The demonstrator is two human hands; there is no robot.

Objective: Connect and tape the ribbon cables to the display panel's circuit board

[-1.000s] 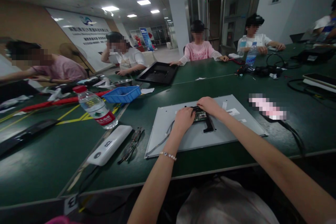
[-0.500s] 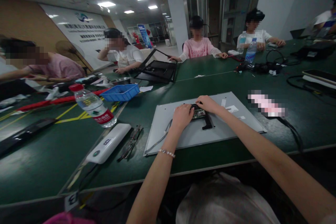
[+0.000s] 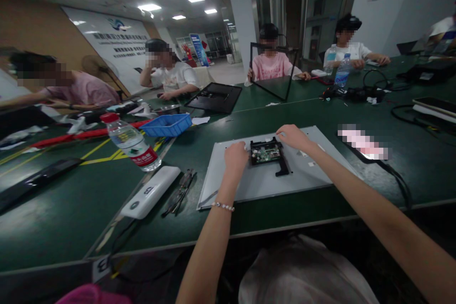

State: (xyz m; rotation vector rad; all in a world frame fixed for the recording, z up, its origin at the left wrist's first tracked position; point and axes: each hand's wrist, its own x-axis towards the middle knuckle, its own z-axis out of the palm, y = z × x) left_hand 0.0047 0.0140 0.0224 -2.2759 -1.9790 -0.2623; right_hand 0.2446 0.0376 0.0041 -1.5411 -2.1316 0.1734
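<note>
A flat grey panel (image 3: 228,190) lies on the green table in front of me. On it sits a black bracket (image 3: 283,166) framing a green circuit board (image 3: 265,153). My left hand (image 3: 236,157) is closed at the bracket's left side, its fingers curled; whatever is in them is hidden. Just beyond the far right corner of the bracket, my right hand (image 3: 294,137) has its fingers bent and pressed together. I cannot make out anything between them. Small white labels (image 3: 312,164) are stuck on the panel near my right forearm.
Left of the panel lie eyeglasses (image 3: 180,192), a white power bank (image 3: 151,193), a water bottle (image 3: 131,145) and a blue tray (image 3: 167,126). A phone (image 3: 361,145) with a cable lies right. Across the table, a person holds a black frame (image 3: 272,91) upright beside a black panel (image 3: 215,97).
My hands have drawn apart from over the circuit board, left hand leftward, right hand slightly right and up, uncovering it. Across the table, the black frame has been lifted off and moved right.
</note>
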